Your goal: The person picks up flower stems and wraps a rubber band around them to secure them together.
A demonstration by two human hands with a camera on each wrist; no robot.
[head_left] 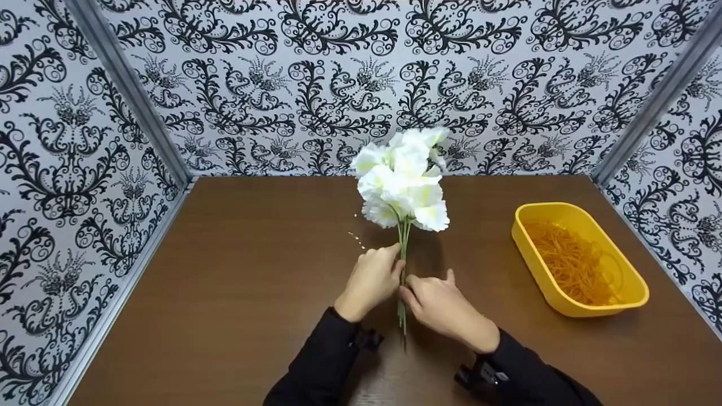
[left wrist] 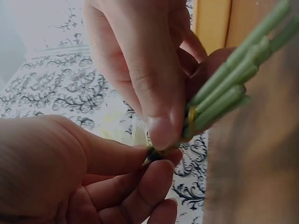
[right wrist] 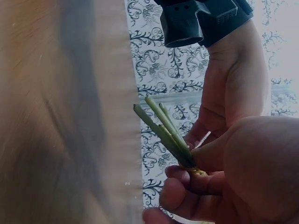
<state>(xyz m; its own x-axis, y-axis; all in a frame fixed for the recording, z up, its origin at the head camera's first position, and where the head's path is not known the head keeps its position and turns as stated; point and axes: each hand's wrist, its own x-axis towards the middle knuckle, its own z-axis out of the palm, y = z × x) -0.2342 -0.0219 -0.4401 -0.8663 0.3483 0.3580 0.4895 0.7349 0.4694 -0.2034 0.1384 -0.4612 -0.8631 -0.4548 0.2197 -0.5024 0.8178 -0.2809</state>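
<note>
A bunch of white artificial flowers with yellowish centres stands above the table, its thin green stems pointing down. My left hand grips the stems a little below the blooms. Lower down, my right hand pinches the same stems between thumb and fingers. A yellow rubber band circles the stems close to the fingers, as the left wrist view shows. The cut stem ends stick out past the right hand's grip in the right wrist view. Fingers partly hide the band.
On the right of the brown table stands a yellow plastic basket holding a heap of rubber bands. Small white specks lie left of the flowers. Patterned walls enclose the table at the back and sides.
</note>
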